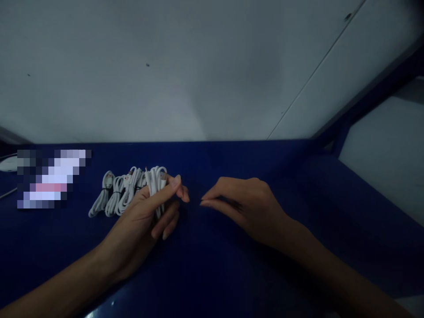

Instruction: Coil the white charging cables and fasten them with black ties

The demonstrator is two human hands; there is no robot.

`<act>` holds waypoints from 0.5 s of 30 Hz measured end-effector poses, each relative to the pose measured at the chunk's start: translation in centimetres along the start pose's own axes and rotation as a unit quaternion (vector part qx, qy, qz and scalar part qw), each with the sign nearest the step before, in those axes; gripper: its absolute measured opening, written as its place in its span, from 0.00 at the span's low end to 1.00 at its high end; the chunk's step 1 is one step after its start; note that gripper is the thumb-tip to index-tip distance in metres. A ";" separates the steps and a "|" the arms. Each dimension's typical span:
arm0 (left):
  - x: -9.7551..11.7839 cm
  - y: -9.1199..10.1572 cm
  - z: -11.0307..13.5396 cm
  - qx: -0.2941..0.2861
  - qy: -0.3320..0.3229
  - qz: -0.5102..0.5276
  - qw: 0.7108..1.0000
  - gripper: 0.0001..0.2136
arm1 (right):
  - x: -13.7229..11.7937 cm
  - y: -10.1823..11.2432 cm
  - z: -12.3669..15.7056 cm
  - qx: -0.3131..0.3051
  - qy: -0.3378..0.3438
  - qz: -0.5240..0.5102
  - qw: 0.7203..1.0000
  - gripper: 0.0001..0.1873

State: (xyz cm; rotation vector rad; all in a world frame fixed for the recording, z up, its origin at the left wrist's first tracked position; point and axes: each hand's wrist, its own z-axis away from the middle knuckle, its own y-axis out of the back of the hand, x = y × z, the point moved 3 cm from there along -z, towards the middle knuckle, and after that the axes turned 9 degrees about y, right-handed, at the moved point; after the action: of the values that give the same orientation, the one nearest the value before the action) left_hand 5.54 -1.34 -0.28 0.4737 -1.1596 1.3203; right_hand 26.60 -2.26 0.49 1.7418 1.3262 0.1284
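Note:
My left hand (139, 214) grips a coiled white cable (154, 180), its loops standing up between thumb and fingers. A metal plug end shows at the coil's right side, by the thumb. To the right, my right hand (248, 203) is apart from the cable, thumb and fingertips pinched together. Anything in that pinch is too small to make out. Just left of my left hand lie several more coiled white cables (114, 201) in a row; black ties are visible around some of them. My left hand partly hides the nearest ones.
Everything lies on a dark blue tabletop (212, 274). At the left is a pixelated bright rectangular object (56, 179), with a white rounded object (8, 164) and a thin cord beside it. A pale wall panel (165, 88) rises along the back edge.

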 end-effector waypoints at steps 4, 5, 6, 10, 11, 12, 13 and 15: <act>0.3 0.0 -0.2 0.004 -0.016 0.010 1.000 0.16 | 0.0 0.2 0.0 0.001 -0.005 -0.004 1.000 0.05; 0.3 0.0 -0.2 0.003 -0.017 0.010 1.000 0.16 | 0.0 0.2 0.0 0.002 -0.004 -0.002 1.000 0.05; 0.3 -0.1 -0.2 0.002 -0.014 0.010 1.000 0.16 | 0.0 0.2 0.0 0.004 -0.003 0.003 1.000 0.05; 0.0 -0.1 -0.2 -0.011 0.001 0.007 1.000 0.17 | 0.0 -0.2 0.1 0.009 0.010 0.031 0.999 0.03; -0.1 -0.1 -0.2 -0.015 0.005 0.005 1.000 0.17 | 0.1 -0.3 0.1 0.010 0.013 0.034 0.999 0.03; -0.2 -0.1 -0.2 -0.018 0.009 0.004 1.000 0.17 | 0.1 -0.4 0.1 0.011 0.016 0.033 0.999 0.03; -0.3 -0.1 -0.2 -0.019 0.014 0.003 1.000 0.17 | 0.1 -0.5 0.1 0.012 0.019 0.032 0.999 0.04; -0.4 0.0 -0.3 -0.020 0.024 0.002 1.000 0.17 | 0.1 -0.6 0.0 0.007 0.027 0.027 0.999 0.07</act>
State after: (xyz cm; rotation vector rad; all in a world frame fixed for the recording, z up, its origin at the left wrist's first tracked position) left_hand 5.69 -1.32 -0.74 0.4095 -1.1456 1.3028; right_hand 26.23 -2.17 0.04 1.7979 1.3221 0.1979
